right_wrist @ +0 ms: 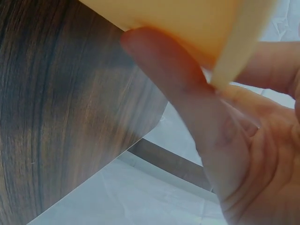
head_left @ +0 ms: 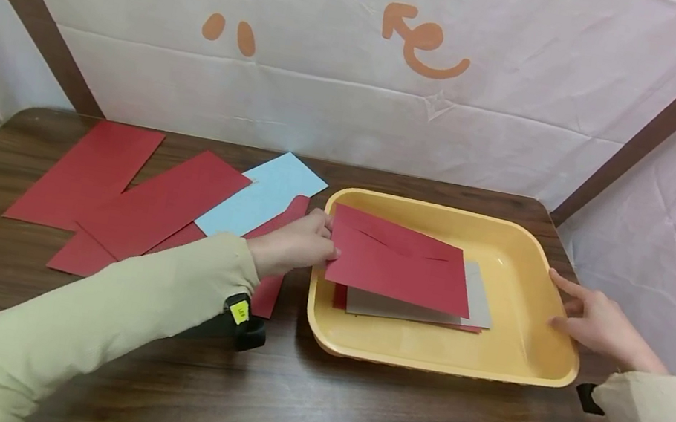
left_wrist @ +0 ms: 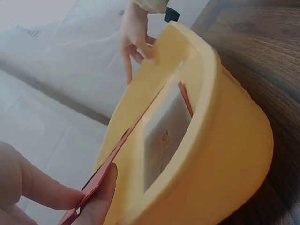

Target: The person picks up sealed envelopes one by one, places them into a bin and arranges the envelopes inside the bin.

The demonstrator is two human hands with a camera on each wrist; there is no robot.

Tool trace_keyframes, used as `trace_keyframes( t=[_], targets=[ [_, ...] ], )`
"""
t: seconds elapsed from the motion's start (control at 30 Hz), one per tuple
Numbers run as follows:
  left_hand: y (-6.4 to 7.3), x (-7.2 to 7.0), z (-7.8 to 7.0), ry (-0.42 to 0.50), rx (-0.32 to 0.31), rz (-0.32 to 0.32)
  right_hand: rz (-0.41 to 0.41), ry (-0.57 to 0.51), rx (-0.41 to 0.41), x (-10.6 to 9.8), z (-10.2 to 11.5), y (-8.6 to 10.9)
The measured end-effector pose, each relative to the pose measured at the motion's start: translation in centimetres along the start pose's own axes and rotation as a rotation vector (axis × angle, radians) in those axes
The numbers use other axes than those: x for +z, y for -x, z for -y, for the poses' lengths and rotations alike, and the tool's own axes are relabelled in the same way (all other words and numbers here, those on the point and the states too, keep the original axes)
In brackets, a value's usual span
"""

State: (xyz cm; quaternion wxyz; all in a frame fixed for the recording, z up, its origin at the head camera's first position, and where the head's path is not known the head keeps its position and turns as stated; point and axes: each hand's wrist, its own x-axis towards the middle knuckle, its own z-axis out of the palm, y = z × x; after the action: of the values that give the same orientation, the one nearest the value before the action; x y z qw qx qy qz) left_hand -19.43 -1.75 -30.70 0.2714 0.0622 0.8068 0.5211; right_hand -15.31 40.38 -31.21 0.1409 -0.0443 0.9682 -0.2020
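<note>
A white cloth (head_left: pixel 150 83), printed with red and orange shapes, hangs along the far side. Before it stands a dark wood-grain counter (head_left: pixel 308 417). On its right half sits a yellow plastic basin (head_left: pixel 519 299), long sides near and far. Several red envelopes (head_left: pixel 158 206) overlap on the left, and a light blue envelope (head_left: pixel 267 191) lies by their right end, one corner pointing to the counter's far edge. A flapped red envelope (head_left: pixel 399 263) is over the left part of the basin, above a grey-white envelope (head_left: pixel 479 304); red paper edges (head_left: pixel 340 294) show beneath that one. Of the hands, the left hand (head_left: pixel 297 244) pinches the flapped red envelope by its left edge, thumb on one face and finger on the other. The right hand (head_left: pixel 603 326) is partly spread, gripping the basin's right rim between thumb and fingers. A black strap (head_left: pixel 251 337) with a yellow label (head_left: pixel 239 312) circles the left wrist.
</note>
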Motion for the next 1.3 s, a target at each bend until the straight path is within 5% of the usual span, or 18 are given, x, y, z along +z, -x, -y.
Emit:
trace_keyframes(
  t=[0.6,1.0,1.3],
  targets=[
    [-2.1,2.8,-0.3,-0.032,0.002,-0.008,0.194,-0.121,0.035,-1.2,0.6,-0.1],
    [-2.2,3.2,-0.8,-0.192,-0.051,0.001,0.250,-0.228,0.050,-1.8,0.4,-0.2],
    [-2.9,4.1,-1.1,-0.417,-0.097,0.028,0.237,-0.235,0.059,-1.5,0.3,-0.2]
  ],
)
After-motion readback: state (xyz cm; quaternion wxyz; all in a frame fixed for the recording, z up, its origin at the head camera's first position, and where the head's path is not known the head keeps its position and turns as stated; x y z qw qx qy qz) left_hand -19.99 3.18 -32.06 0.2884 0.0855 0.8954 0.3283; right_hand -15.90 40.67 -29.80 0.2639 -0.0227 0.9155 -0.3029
